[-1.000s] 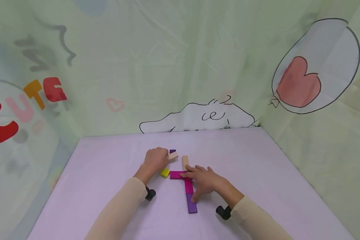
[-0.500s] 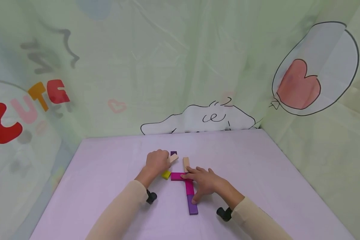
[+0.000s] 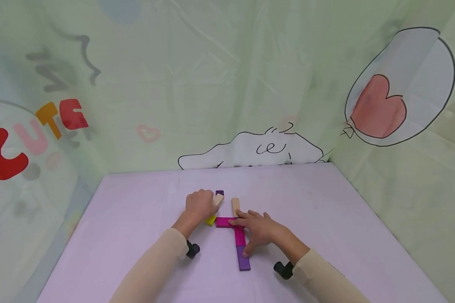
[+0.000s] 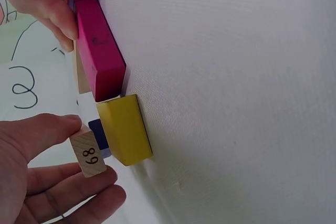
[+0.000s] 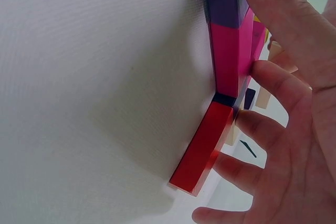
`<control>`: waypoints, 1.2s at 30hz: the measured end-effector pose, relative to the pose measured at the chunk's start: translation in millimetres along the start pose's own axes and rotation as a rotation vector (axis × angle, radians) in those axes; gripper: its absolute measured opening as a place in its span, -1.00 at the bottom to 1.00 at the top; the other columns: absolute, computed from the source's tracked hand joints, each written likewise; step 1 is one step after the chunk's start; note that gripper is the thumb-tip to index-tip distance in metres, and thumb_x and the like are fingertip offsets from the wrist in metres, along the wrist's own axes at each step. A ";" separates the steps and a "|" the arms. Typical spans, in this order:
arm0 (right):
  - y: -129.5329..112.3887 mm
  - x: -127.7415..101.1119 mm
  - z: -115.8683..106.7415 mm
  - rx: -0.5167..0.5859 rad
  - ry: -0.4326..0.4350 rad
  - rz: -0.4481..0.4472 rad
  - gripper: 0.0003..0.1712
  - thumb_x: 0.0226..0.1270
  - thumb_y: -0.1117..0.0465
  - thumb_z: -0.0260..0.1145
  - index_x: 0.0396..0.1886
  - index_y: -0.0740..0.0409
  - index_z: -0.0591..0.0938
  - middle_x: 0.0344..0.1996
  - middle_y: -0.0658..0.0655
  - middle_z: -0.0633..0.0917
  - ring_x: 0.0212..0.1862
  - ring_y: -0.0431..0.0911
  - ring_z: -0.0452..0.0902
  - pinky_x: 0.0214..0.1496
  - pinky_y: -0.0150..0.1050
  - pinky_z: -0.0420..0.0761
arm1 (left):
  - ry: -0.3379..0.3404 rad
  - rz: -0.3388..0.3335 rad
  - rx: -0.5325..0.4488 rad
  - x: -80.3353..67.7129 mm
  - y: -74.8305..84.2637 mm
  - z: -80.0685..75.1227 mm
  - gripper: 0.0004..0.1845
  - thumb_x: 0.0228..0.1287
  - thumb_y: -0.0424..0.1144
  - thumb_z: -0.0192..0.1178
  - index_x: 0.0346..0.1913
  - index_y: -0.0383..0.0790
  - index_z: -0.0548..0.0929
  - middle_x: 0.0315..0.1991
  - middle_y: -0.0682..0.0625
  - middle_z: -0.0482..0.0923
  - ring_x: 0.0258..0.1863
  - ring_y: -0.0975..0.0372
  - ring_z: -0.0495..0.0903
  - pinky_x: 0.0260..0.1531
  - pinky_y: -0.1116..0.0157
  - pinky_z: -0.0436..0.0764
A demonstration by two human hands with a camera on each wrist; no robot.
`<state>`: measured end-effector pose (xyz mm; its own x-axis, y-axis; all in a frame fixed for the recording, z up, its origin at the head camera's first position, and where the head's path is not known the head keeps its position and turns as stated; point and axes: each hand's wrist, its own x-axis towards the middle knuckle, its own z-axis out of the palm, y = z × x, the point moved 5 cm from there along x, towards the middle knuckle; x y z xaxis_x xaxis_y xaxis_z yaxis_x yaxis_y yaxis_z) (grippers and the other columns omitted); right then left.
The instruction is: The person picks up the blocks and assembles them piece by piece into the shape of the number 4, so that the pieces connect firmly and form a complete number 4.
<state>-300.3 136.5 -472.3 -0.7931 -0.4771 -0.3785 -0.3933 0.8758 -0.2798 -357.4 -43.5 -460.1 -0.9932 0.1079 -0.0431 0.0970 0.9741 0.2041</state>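
My left hand (image 3: 201, 205) pinches a plain wooden block (image 4: 89, 153) between thumb and fingers; its end bears a printed number. The block is tilted, beside a yellow block (image 4: 126, 129). My right hand (image 3: 259, 229) spreads its fingers over a row of blocks, fingertips at their sides and tops. That row has a magenta block (image 3: 224, 222) lying crosswise, another magenta block (image 3: 240, 236), a purple block (image 3: 244, 260) nearest me and a wooden block (image 3: 235, 205) at the far end. A red block (image 5: 203, 148), hidden under my right hand from above, angles off the row.
A dark purple block (image 3: 220, 193) lies behind the held block. The table (image 3: 136, 252) has a pale lilac cover. A printed curtain (image 3: 204, 84) stands along its back and sides. Wrist cameras sit under both sleeves.
My left hand has turned the wooden block steeper and shifted slightly toward the yellow block, covering more of it. The right hand keeps its place on the row.
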 end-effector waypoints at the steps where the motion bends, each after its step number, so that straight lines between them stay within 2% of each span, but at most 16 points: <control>1: 0.0 0.1 0.1 0.000 0.001 0.000 0.10 -0.12 -0.13 0.72 0.51 -0.29 0.46 0.65 0.03 0.20 0.63 0.28 0.04 0.50 0.54 0.05 | 0.000 -0.004 0.001 -0.3 0.3 -0.1 -0.62 0.25 0.02 0.43 -0.08 -0.22 0.72 -0.41 -0.02 0.63 -0.48 0.17 0.53 -0.39 0.25 0.61; 9: 0.6 -0.1 1.9 0.012 0.005 0.004 0.08 -0.13 -0.11 0.73 0.49 -0.31 0.47 0.65 -0.01 0.20 0.64 0.25 0.04 0.52 0.52 0.05 | -0.016 -0.003 0.001 -2.5 3.3 0.4 -0.61 0.28 0.02 0.41 -0.07 -0.24 0.72 -0.38 -0.04 0.66 -0.47 0.16 0.55 -0.33 0.21 0.66; 25: 0.1 0.6 2.1 0.005 0.011 -0.002 0.09 -0.13 -0.13 0.73 0.49 -0.32 0.47 0.65 -0.01 0.21 0.63 0.26 0.05 0.50 0.53 0.06 | 0.020 0.004 0.002 -1.9 9.5 5.9 -0.66 0.26 -0.03 0.41 -0.18 -0.28 0.72 -0.46 -0.04 0.64 -0.52 0.16 0.54 -0.39 0.20 0.66; 36: -0.2 -1.2 -0.5 0.009 0.008 0.009 0.08 -0.13 -0.12 0.73 0.49 -0.30 0.48 0.65 0.01 0.21 0.64 0.27 0.04 0.51 0.54 0.03 | 0.017 -0.013 0.026 -2.4 11.4 6.9 -0.68 0.25 -0.03 0.41 -0.16 -0.24 0.73 -0.44 -0.03 0.66 -0.52 0.17 0.54 -0.40 0.21 0.65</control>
<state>-299.5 136.9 -471.4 -0.8001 -0.4688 -0.3742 -0.3822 0.8793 -0.2842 -353.5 -31.3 -464.5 -0.9954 0.0917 -0.0287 0.0852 0.9803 0.1784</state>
